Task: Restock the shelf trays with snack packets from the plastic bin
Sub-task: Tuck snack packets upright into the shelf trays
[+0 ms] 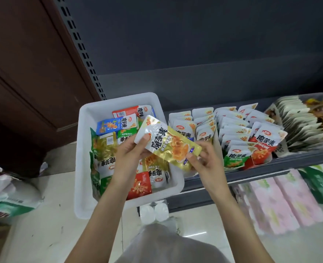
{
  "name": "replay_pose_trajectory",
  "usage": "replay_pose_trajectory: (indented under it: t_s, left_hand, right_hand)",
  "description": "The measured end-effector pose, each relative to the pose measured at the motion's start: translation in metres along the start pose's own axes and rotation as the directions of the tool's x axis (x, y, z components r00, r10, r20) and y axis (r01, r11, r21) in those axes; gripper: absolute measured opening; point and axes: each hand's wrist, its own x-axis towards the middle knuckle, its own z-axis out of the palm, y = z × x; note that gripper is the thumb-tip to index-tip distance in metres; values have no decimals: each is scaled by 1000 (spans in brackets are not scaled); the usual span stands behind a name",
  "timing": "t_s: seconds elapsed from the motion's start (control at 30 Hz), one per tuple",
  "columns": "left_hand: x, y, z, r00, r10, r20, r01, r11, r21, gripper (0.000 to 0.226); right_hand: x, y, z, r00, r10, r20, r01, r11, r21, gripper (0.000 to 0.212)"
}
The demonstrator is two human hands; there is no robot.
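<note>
Both hands grip one yellow packet (168,143) above the bin's right edge: the left hand (132,150) pinches its white end, the right hand (204,158) its gold end. The shelf trays (215,141) look well filled, yet many packets remain in the bin (84,149), so restocking seems midway.

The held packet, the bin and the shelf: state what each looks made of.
Yellow packet: glossy plastic or foil film, judging by its crinkles and bright glare. White bin: smooth, slightly translucent moulded plastic with rounded corners. Shelf: probably painted metal, dark matt grey, with a slotted upright beside it.
</note>
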Motion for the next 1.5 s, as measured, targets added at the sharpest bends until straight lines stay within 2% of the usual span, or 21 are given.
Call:
replay_pose_trajectory:
  t_s: [0.07,0.13,0.2,0.27,0.3,0.4,0.47,0.6,0.73,0.87,0.93,1.0,1.1,1.17,1.27,1.33,1.4,1.5]
  left_hand:
    - [3,4,13,998,57,27,-58,996,67,13]
    - [8,8,29,979,170,116,-189,966,175,8]
    - [14,9,49,926,286,245,-348,898,268,8]
    - [19,3,70,858,381,345,-494,796,349,11]
    - [21,-1,81,822,432,370,-561,728,394,13]
    - [29,-17,102,758,524,388,-651,579,490,16]
    - [36,-29,109,768,490,412,-640,568,517,19]
    - [51,-46,112,803,418,425,-596,566,569,20]
    - [61,-43,109,778,451,437,-624,479,617,19]
    - [61,-49,114,776,368,513,-631,478,611,17]
    - [60,-56,118,760,344,551,-650,418,635,18]
    - [60,-59,118,752,382,537,-655,341,674,19]
    - [61,-55,105,729,493,475,-658,312,686,21]
    - [59,-47,86,708,567,421,-659,316,683,20]
    - [50,-37,39,727,611,314,-616,378,691,21]
    - [47,-39,-2,764,554,330,-574,351,740,20]
    - [46,-48,-41,824,408,393,-525,290,800,28]
    - [39,-61,-75,914,112,391,-406,202,891,41]
  right_hand:
    - [-4,5,-9,997,-64,-47,49,964,-260,28]
    - [-7,6,-19,971,-204,-124,112,848,-518,33]
    - [-10,5,-28,911,-364,-193,139,713,-687,38]
    - [-8,6,-37,863,-449,-232,111,617,-779,41]
    - [-6,6,-40,856,-453,-249,90,605,-791,42]
    - [3,14,-46,901,-343,-266,70,719,-691,49]
    - [8,21,-45,927,-299,-227,90,763,-640,53]
    - [15,31,-40,952,-243,-184,59,739,-671,54]
    - [17,38,-34,965,-208,-162,46,737,-674,48]
    - [20,48,-31,972,-184,-148,40,744,-667,47]
    - [22,53,-31,979,-151,-138,22,748,-663,49]
    - [25,56,-31,986,-112,-121,3,745,-667,51]
    - [27,54,-31,993,-87,-77,10,720,-693,53]
    - [25,47,-32,988,-136,-70,47,708,-704,48]
    - [18,25,-29,954,-291,-72,160,698,-698,36]
    - [16,9,-16,929,-369,-12,266,691,-672,30]
    - [19,1,4,907,-397,140,385,649,-656,26]
    - [31,6,40,855,-298,425,519,504,-691,23]
